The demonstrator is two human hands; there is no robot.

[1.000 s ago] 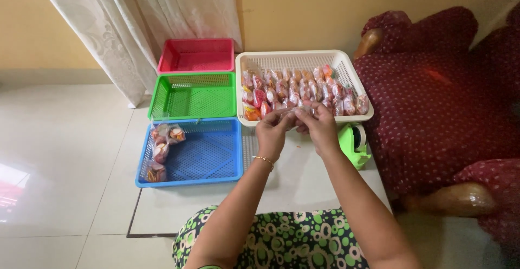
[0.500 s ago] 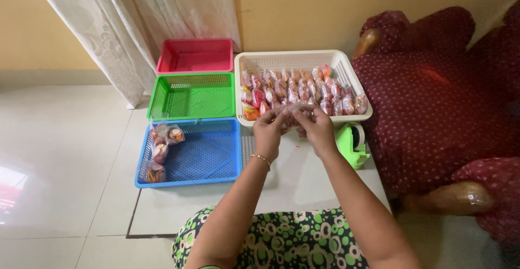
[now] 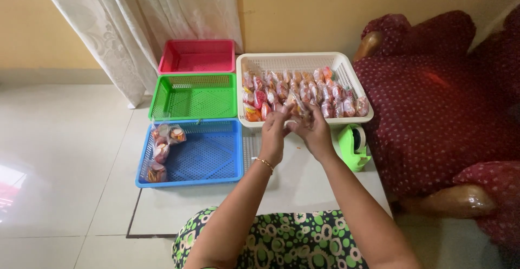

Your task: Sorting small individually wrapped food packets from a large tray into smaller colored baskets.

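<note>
My left hand [image 3: 275, 133] and my right hand [image 3: 314, 131] meet over the front edge of the white basket [image 3: 295, 60]. Between their fingertips they hold a small clear packet [image 3: 295, 108] of orange and red pieces. The white basket is filled with several such packets [image 3: 319, 90]. To the left lies a blue tray [image 3: 208, 155] with a few packets [image 3: 162, 150] along its left side. A thin bangle circles my left wrist.
An empty green tray [image 3: 195, 95] and a pink tray [image 3: 197, 56] lie behind the blue one. A green tape dispenser [image 3: 352, 147] stands right of my hands. A dark red dotted armchair [image 3: 444, 106] fills the right; a white curtain [image 3: 135, 25] hangs at the back left.
Both hands stay at the white basket's front edge; the fingers have shifted slightly on the packet held between them.
</note>
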